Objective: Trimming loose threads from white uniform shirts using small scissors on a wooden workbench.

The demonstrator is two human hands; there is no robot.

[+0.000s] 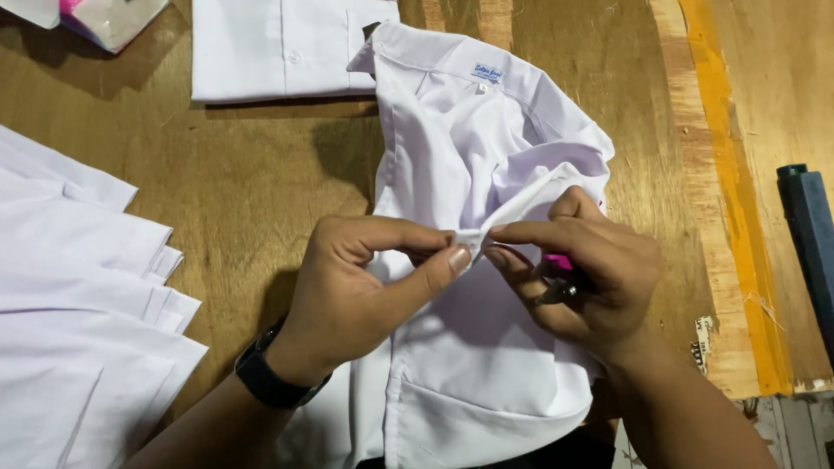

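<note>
A white collared shirt (469, 139) lies crumpled on the wooden table (252, 174), collar at the top, a pocket near the bottom. My left hand (365, 287), with a black watch on the wrist, pinches a small fold of the shirt's fabric between thumb and fingers. My right hand (586, 269) pinches the same fold from the other side. It also holds a small pink-handled metal snipper (559, 276) tucked in the palm.
A folded white shirt (278, 48) lies at the top. Several white garment pieces (78, 313) are stacked at the left. A clear bag with pink (109, 17) sits top left. An orange strip (738, 191) and a dark bar (812, 226) run along the right edge.
</note>
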